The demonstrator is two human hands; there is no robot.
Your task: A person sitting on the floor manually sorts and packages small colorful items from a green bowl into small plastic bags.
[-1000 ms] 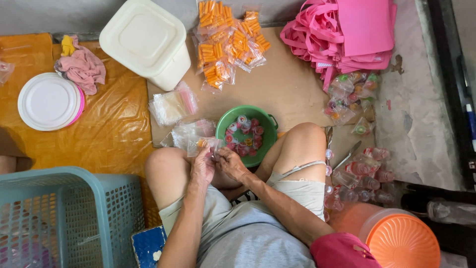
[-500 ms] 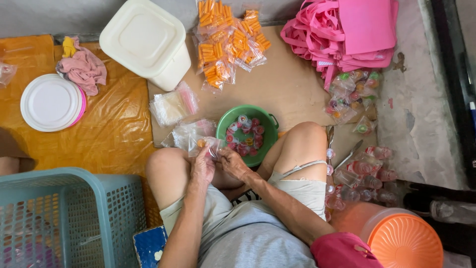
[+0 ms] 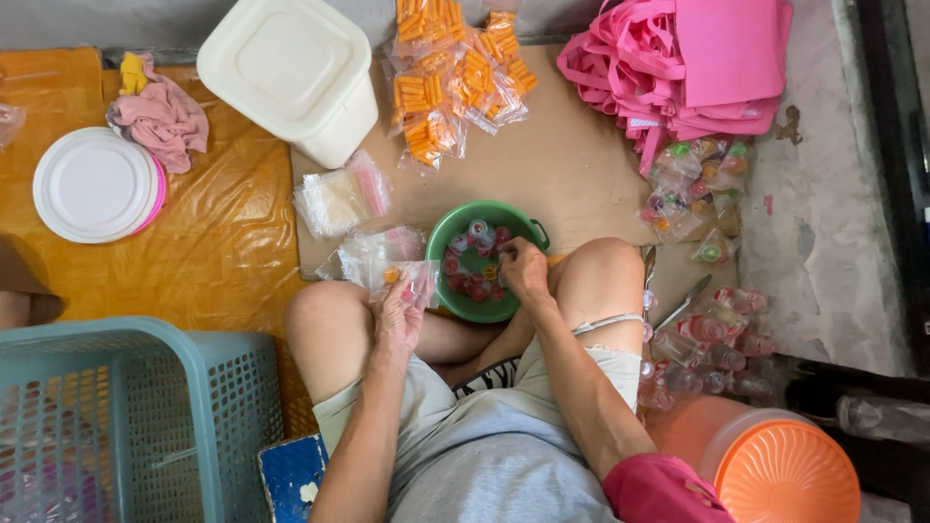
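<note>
Right now, left hand (image 3: 399,315) fingers pinch a clear bag (image 3: 412,279); right hand (image 3: 523,269) fingers curl over candies in the green bowl (image 3: 448,237)

We see a home floor used for piecework packing, cardboard sheet (image 3: 572,174) on concrete, orange plastic mat (image 3: 223,242), green bowl (image 3: 441,242) of small sweets, packed bags (image 3: 455,73), pink bags (image 3: 697,68), laundry basket (image 3: 116,416)

Clear packets of orange sticks (image 3: 455,73) lie up top; filled clear bags (image 3: 697,184) sit at right.
</note>
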